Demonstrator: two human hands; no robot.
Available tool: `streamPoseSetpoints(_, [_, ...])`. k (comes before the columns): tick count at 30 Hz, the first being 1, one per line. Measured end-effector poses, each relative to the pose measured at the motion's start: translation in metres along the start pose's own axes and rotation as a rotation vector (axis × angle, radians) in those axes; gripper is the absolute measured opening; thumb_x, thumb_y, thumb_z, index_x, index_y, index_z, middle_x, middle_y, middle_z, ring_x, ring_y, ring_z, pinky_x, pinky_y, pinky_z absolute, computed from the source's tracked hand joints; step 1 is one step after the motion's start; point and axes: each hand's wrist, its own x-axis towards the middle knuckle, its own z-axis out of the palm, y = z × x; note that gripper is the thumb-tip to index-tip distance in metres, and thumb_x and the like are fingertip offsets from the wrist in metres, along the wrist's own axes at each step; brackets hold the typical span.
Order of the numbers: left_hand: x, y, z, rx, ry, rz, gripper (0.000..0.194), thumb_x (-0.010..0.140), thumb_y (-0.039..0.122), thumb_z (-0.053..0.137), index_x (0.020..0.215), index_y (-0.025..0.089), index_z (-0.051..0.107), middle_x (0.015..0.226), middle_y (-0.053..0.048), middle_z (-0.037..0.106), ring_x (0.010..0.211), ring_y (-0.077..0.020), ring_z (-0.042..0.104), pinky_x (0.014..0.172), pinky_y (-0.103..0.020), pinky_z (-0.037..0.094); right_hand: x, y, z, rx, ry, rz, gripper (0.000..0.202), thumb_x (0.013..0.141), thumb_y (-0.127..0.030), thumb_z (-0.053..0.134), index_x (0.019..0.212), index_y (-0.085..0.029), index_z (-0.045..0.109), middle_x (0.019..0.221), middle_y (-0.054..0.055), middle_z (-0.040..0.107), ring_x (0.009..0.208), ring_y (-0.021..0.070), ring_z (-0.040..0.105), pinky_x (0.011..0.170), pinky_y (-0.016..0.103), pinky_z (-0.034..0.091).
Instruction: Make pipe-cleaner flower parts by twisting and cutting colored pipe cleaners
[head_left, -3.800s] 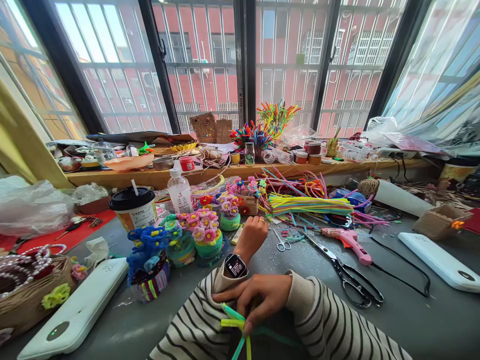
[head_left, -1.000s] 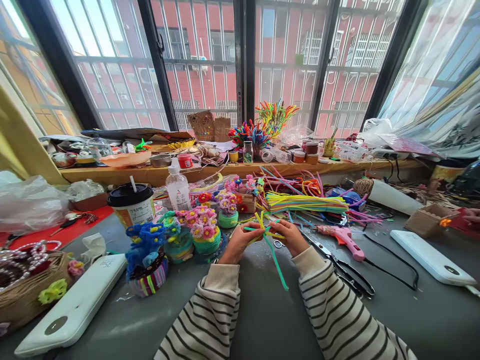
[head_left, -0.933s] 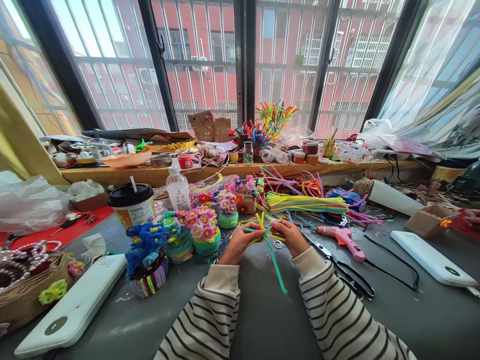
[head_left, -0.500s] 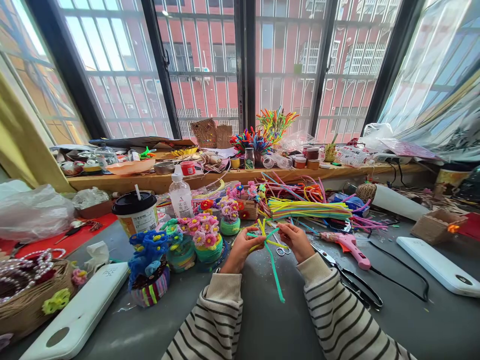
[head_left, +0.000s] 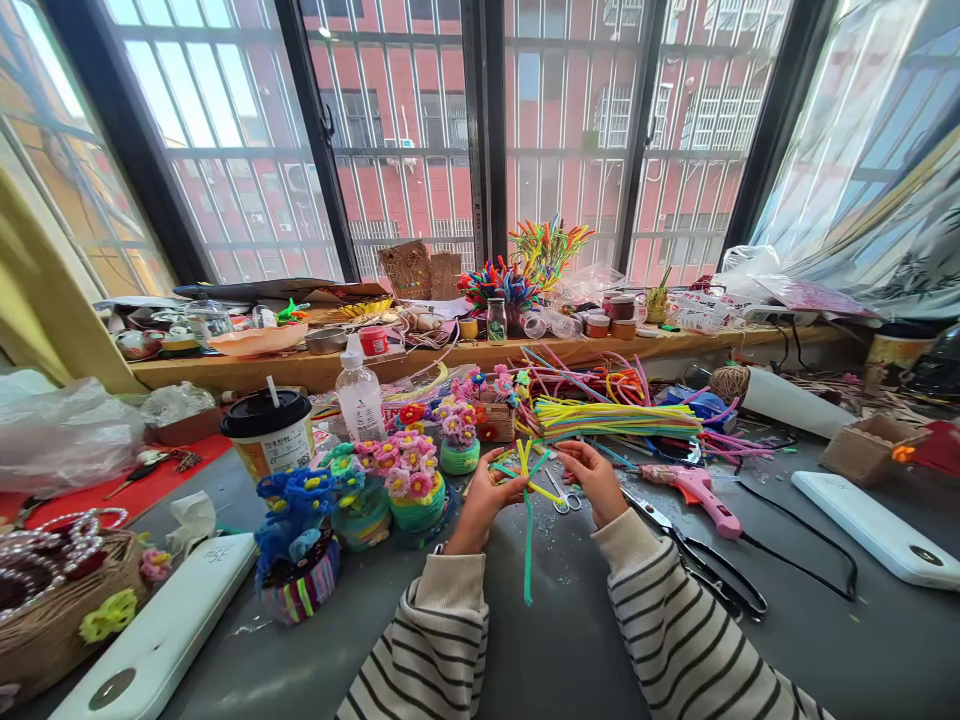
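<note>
My left hand (head_left: 487, 497) is closed in a pinch on the crossing of several yellow and green pipe cleaners (head_left: 523, 470). Their ends fan outward, and one long green end (head_left: 528, 555) hangs toward me. My right hand (head_left: 594, 480) is just to the right, fingers curled together by a green end; whether they grip anything is too small to make out. Below its fingertips, a yellow end points right. Small scissors (head_left: 568, 502) lie on the table beyond the bundle, between my hands.
A pink glue gun (head_left: 705, 495) with a black cord and large black-handled scissors (head_left: 697, 555) lie at right. A pipe-cleaner stack (head_left: 619, 420) lies behind my hands. Left stand flower pots (head_left: 412, 485), a lidded cup (head_left: 268, 430) and a bottle (head_left: 358, 395). White power banks (head_left: 161, 630) flank both sides.
The pipe-cleaner bundle has turned slightly in my left hand; its long green end hangs straighter, farther left. My right fingertips have shifted slightly from the green end. The view moved a little.
</note>
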Motion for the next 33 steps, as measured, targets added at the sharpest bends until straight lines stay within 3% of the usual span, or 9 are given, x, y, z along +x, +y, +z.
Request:
streamPoseSetpoints(3, [0.0, -0.001, 0.0, 0.082, -0.038, -0.004, 0.066, 0.051, 0.022, 0.066, 0.105, 0.017, 0.029, 0.067, 0.0, 0.054, 0.058, -0.0134, 0.057, 0.05, -0.021, 0.042, -0.002, -0.003, 0.002, -0.145, -0.023, -0.118, 0.032, 0.058, -0.043, 0.055, 0.079, -0.02, 0.06, 0.077, 0.002, 0.057, 0.064, 0.0135, 0.049, 0.051, 0.023, 0.037])
streamPoseSetpoints(6, [0.0, -0.002, 0.0, 0.135, -0.086, -0.008, 0.072, 0.048, 0.022, 0.068, 0.108, 0.016, 0.028, 0.058, 0.003, 0.052, 0.054, -0.0126, 0.055, 0.047, -0.02, 0.04, -0.005, -0.005, 0.005, -0.328, -0.087, -0.228, 0.027, 0.059, -0.044, 0.054, 0.06, -0.018, 0.063, 0.078, 0.005, 0.055, 0.075, 0.018, 0.049, 0.058, 0.026, 0.037])
streamPoseSetpoints(11, [0.002, -0.006, 0.0, 0.169, -0.184, -0.045, 0.075, 0.044, 0.023, 0.07, 0.107, 0.013, 0.031, 0.049, 0.005, 0.049, 0.049, -0.0124, 0.052, 0.045, -0.021, 0.039, -0.008, -0.006, 0.007, -0.416, -0.099, -0.341, 0.022, 0.057, -0.04, 0.059, 0.05, -0.019, 0.062, 0.07, 0.004, 0.051, 0.068, 0.0162, 0.048, 0.063, 0.028, 0.036])
streamPoseSetpoints(15, [0.0, -0.001, 0.001, 0.109, -0.172, -0.13, 0.058, 0.046, 0.025, 0.069, 0.097, 0.015, 0.042, 0.053, 0.003, 0.053, 0.052, -0.0111, 0.053, 0.049, -0.021, 0.04, -0.005, -0.005, 0.004, -0.331, -0.134, -0.309, 0.02, 0.06, -0.038, 0.057, 0.055, -0.02, 0.064, 0.072, 0.004, 0.052, 0.072, 0.0159, 0.048, 0.07, 0.028, 0.034])
streamPoseSetpoints(21, [-0.006, 0.007, 0.002, -0.027, -0.245, -0.212, 0.021, 0.054, 0.027, 0.064, 0.065, 0.011, 0.055, 0.062, 0.0, 0.056, 0.056, -0.0073, 0.053, 0.058, -0.019, 0.04, -0.005, -0.003, 0.005, -0.154, -0.173, -0.213, 0.017, 0.062, -0.035, 0.056, 0.063, -0.02, 0.064, 0.08, 0.003, 0.054, 0.08, 0.0162, 0.048, 0.074, 0.027, 0.034])
streamPoseSetpoints(28, [-0.004, -0.004, 0.005, -0.056, -0.259, -0.201, 0.019, 0.054, 0.027, 0.064, 0.061, 0.012, 0.055, 0.062, -0.001, 0.056, 0.06, -0.0102, 0.053, 0.064, -0.023, 0.04, -0.006, 0.007, 0.011, -0.114, -0.118, -0.231, 0.022, 0.063, -0.039, 0.053, 0.066, -0.019, 0.063, 0.073, 0.002, 0.056, 0.075, 0.0151, 0.048, 0.071, 0.026, 0.036])
streamPoseSetpoints(33, [-0.003, -0.005, 0.005, -0.068, -0.205, -0.181, 0.018, 0.051, 0.025, 0.066, 0.057, 0.012, 0.054, 0.057, 0.001, 0.054, 0.057, -0.0093, 0.052, 0.062, -0.022, 0.04, -0.007, 0.006, 0.012, -0.034, -0.119, -0.138, 0.022, 0.06, -0.038, 0.056, 0.066, -0.018, 0.06, 0.065, 0.0, 0.056, 0.064, 0.0131, 0.049, 0.062, 0.024, 0.038])
